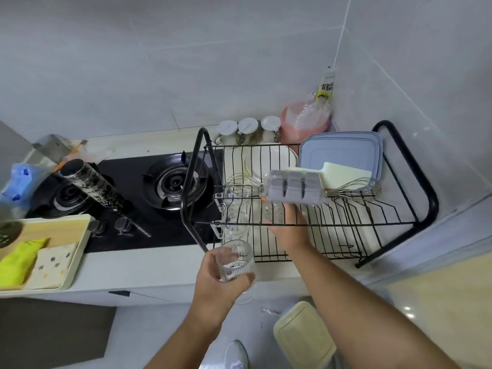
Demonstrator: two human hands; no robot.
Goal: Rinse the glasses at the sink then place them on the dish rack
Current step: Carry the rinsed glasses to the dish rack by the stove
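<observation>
Ribbed glass [235, 259]: clear, straight-walled, fluted from rim to base, mouth tilted toward me. It is held off the dish rack [346, 225], in front of its near left corner post.

My left hand [213, 286] grips this glass from below, fingers and thumb curled round its lower half. My right hand [290, 230] reaches over the rack's front rail and is closed round a second glass [274, 213], also clear, which sits on the wires. Most of its fingers are hidden behind the back of the hand.

Just left of the right hand stand clear glass mugs [235, 222]. Just beyond it, a grey tray [292, 189] overhangs the second glass. To its right the rack wires lie bare as far as the black end loop. Under the left hand runs the front edge of the counter [159, 267]. The gas hob [174, 182] lies to its left, beyond it.
</observation>
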